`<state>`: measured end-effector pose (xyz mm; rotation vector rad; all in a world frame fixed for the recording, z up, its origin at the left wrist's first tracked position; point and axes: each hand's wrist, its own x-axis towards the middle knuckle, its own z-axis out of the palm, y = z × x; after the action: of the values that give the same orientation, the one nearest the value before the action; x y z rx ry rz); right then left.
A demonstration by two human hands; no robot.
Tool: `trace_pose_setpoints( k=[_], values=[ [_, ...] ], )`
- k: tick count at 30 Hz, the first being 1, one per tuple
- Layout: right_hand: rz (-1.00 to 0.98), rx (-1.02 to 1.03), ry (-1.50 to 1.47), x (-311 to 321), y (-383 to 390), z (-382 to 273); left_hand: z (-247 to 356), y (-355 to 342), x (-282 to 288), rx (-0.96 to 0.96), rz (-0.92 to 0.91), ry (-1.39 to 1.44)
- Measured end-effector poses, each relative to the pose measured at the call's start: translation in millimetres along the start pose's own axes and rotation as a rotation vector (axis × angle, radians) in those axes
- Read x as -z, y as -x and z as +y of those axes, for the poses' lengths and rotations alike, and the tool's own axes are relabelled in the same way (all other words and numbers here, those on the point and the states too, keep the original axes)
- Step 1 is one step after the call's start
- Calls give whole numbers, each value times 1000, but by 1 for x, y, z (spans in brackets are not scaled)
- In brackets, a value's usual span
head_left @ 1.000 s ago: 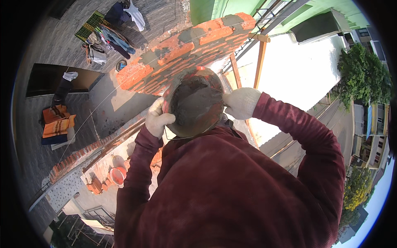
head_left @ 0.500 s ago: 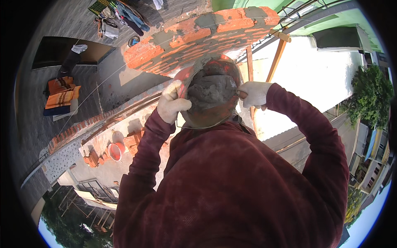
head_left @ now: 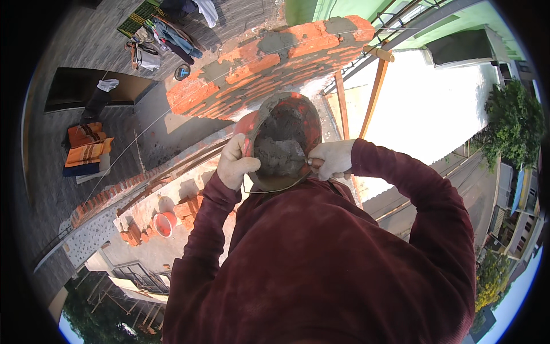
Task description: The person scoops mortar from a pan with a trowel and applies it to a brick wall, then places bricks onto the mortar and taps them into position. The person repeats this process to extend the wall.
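Note:
In front of my chest is a red bucket, its inside coated with grey mortar and its mouth tipped up toward me. My left hand, in a whitish glove, grips the bucket's left rim, with the thumb on the inner side. My right hand, gloved alike, is closed around the wooden handle of a trowel. Its blade reaches into the wet mortar and is partly hidden there. A thin wire bail hangs below the bucket's near rim.
Beyond the bucket rises a brick wall with mortar patches on top and a string stretched along it. Wooden props stand to its right. Far below on the left are another red bucket and loose bricks. Clothes lie at upper left.
My right hand has moved left and lower with the trowel, whose handle now shows more. The bucket's mouth has shifted slightly left and nearer, revealing more of its far inner wall.

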<state>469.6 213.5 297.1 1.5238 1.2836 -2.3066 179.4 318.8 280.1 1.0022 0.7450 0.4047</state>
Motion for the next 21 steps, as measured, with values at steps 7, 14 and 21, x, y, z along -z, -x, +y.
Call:
trace_pose_setpoints(
  k=[7,14,21],
  values=[
    [-42,2,-32,29,-3,14,-5,-17,3,-22,42,-26],
    [52,16,33,64,12,11,-4,-28,15,20,95,-22],
    [102,36,-37,84,28,18,-18,-46,18,-36,185,157]
  ],
)
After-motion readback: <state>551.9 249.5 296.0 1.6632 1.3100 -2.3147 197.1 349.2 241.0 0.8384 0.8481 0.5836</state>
